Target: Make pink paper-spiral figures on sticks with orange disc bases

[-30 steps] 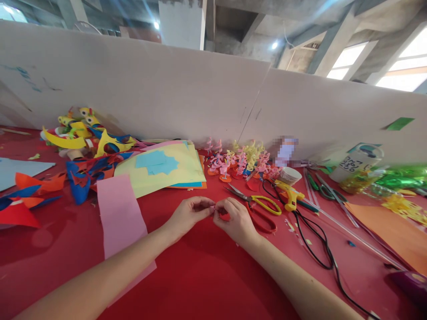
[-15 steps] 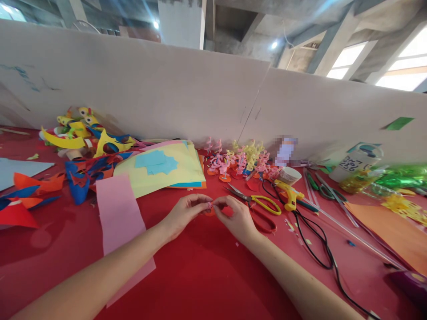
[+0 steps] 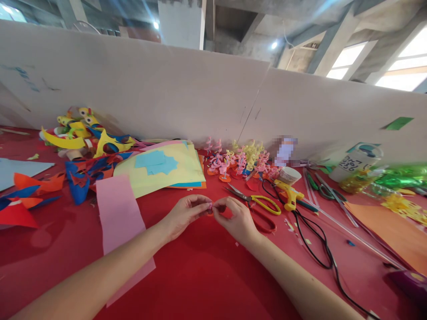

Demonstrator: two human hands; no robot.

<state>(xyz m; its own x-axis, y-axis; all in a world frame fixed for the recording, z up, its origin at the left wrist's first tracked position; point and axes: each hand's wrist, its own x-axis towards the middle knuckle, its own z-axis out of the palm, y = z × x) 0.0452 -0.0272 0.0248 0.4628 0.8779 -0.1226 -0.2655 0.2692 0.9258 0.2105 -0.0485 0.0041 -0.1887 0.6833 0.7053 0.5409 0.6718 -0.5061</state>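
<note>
Over the red table, my left hand is closed, thumb and fingertips pinching a small pink paper piece. My right hand meets it from the other side, thumb and forefinger together at the edge of the same piece. A bit of orange shows just below the fingertips; most of the piece is hidden by them. Scissors with yellow and red handles lie open beside my right hand. Behind both hands stand several curly pink and yellow paper decorations, some on round orange bases.
Pink paper lies under my left forearm, near a stack of coloured sheets. To the right are a yellow glue gun with a black cord, clear sticks and orange paper. A white board stands along the back.
My right fingertips have come slightly closer to the pink piece, and less orange shows under them. Everything else on the table is unchanged.
</note>
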